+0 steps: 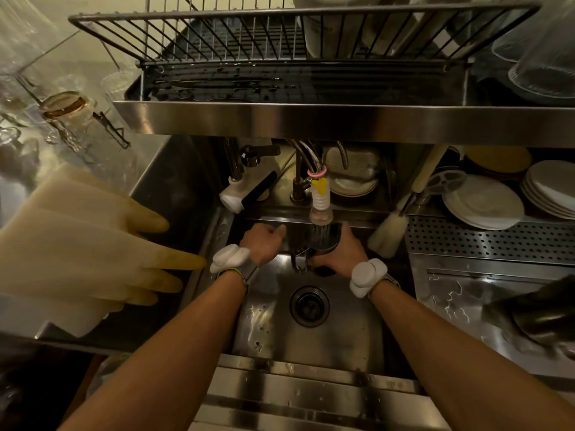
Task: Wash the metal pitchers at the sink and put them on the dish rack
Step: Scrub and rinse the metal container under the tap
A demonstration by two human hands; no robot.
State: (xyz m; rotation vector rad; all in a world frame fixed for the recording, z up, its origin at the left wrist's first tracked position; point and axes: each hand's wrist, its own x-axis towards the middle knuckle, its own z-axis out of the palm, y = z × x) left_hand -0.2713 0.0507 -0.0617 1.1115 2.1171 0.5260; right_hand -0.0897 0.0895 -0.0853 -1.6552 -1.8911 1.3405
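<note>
A metal pitcher (322, 241) sits under the faucet nozzle (320, 200) above the sink (311, 337). Water runs from the nozzle onto it. My right hand (342, 253) grips the pitcher from the right and below. My left hand (264, 241) is closed just left of the pitcher, at its rim; what it holds is hidden. The dish rack (295, 54) stands on a steel shelf above the sink, with a white container in its right part.
Pale rubber gloves (87, 244) hang over the left counter. Plates (485, 203) and a bottle brush (389, 228) lie at the right. A dark object (535, 312) rests on the right drainboard. Glassware stands at the upper left and upper right.
</note>
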